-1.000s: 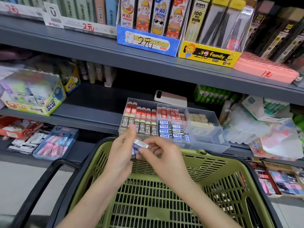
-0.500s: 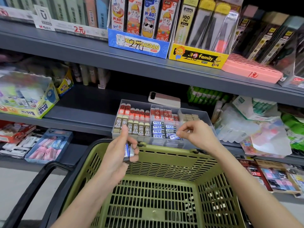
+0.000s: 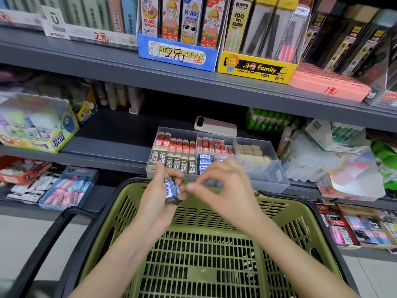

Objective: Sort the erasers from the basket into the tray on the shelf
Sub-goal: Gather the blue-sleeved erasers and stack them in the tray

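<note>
The left hand (image 3: 156,197) curls its fingers (image 3: 160,171) round a small stack of blue-and-white sleeved erasers (image 3: 170,190), held over the far rim of the green basket (image 3: 279,204). At 3 o'clock of the stack, the right hand (image 3: 223,186) brings thumb and forefinger together at its edge; whether they pinch an eraser cannot be told. At 12 o'clock stands the clear tray (image 3: 268,179) on the shelf (image 3: 103,147), with rows of erasers in its compartments.

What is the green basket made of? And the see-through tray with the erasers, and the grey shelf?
The basket looks like moulded plastic: matte olive green, with a grid of slots. The tray seems clear hard plastic, since the erasers show through its walls. The shelf is probably painted metal, smooth and dull grey, though that is less sure.
</note>
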{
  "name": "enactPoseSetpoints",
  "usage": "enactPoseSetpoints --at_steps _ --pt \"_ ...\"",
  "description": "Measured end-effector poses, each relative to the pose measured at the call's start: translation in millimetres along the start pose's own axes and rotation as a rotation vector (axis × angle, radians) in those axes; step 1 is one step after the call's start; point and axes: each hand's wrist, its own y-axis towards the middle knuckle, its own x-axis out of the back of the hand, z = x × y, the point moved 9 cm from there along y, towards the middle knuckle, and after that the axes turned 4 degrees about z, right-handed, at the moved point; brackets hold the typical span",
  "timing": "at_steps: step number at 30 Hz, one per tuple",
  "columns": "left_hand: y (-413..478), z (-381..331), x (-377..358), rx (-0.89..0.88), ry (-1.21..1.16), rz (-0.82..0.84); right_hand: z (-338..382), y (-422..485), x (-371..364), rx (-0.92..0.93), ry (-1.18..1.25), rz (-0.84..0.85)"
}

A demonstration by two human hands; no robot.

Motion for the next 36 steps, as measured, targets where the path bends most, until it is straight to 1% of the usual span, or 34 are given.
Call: enactPoseSetpoints --at_steps 3,5,7,9,11,14,16,18,20,24,26,27,28,31,32,36 --pt "-1.6 11.1 -7.7 0.067 -0.028 -0.03 18.7 -4.7 -22.8 0.012 -0.158 0.071" --pt "-3.4 13.9 -13.6 0.086 -0.087 -0.021 17.2 -5.8 -24.6 0.009 -0.143 0.042" --pt "-4.4 11.2 -14.4 0.055 -0.075 -0.02 13.7 -8.4 -21.4 0.008 -0.068 0.01" --pt "-7.1 8.7 -18.5 0.035 -0.024 0.023 5.8 -12.3 -16.3 -0.033 0.066 -0.02" --pt "-11.2 7.9 -27.8 0.03 0.042 0.112 -7.9 -15.9 -13.4 -0.125 0.214 -0.029" --pt "-17.0 6.0 -41.5 0.002 0.18 0.216 -28.2 -21.1 -13.9 -0.275 0.556 -0.018" --pt "-18.9 6.9 -47.0 -0.002 0.28 0.229 -36.2 -22.1 -8.1 -0.315 0.78 -0.069" --pt "-19.4 11.7 -51.7 0.022 0.307 0.222 -44.4 -23.5 -3.2 -0.358 0.962 -0.121" --pt "-19.2 16.4 -55.1 0.046 0.306 0.193 -52.6 -25.7 -1.4 -0.409 1.044 -0.149" --pt "-16.7 18.7 -57.8 0.074 0.287 0.18 -66.4 -23.2 2.4 -0.427 0.996 -0.128" --pt "-14.1 16.0 -53.7 0.104 0.191 0.168 -84.7 -16.7 13.2 -0.459 0.954 -0.156" --pt "-12.8 13.7 -50.3 0.118 0.137 0.158 -93.9 -11.1 18.2 -0.475 0.923 -0.144" --pt "-11.7 10.9 -46.7 0.131 0.097 0.148 -102.5 -4.6 22.2 -0.476 0.86 -0.112" --pt "-10.8 0.7 -36.6 0.154 0.105 0.134 -121.6 18.0 26.1 -0.412 0.464 0.029" --pt "-11.4 -1.8 -34.9 0.161 0.115 0.139 -124.9 25.1 24.6 -0.396 0.37 0.061" --pt "-13.6 -5.5 -32.0 0.171 0.137 0.171 -127.4 42.2 8.7 -0.411 0.206 0.187"
